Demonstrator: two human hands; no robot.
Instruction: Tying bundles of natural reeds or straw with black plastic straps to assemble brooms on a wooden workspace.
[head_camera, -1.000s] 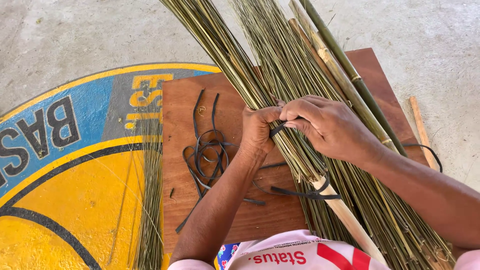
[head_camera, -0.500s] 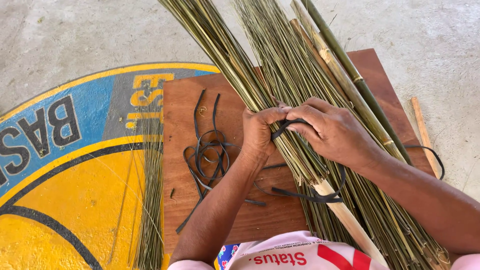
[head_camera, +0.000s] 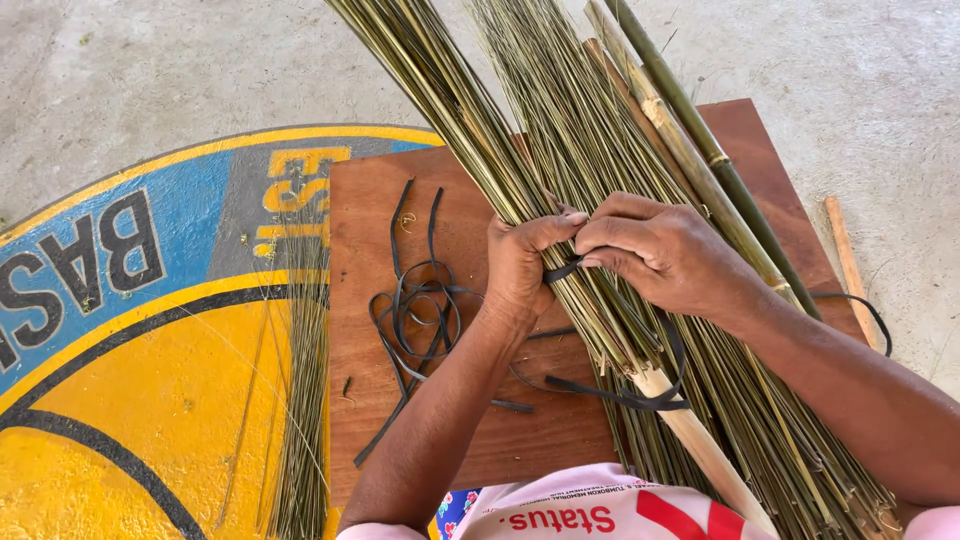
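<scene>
While both hands pinched one black strap, the broom bundle stayed tight.
Nearest, a pale handle (head_camera: 690, 430) ran under the stalks; above it the left hand (head_camera: 520, 265) clamped the green-yellow stalk bundle (head_camera: 560, 150) on the wooden board (head_camera: 560, 430), right hand (head_camera: 665, 255) closed on the strap (head_camera: 565, 268), likely to bind them. Spare straps (head_camera: 420, 310) lay beside; bamboo poles (head_camera: 690, 130) farther off.

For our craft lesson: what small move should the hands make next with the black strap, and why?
Probably pull the black strap snug: both the left hand and right hand pinch it against the stick bundle, while its tail loops slack near the pale handle.
</scene>
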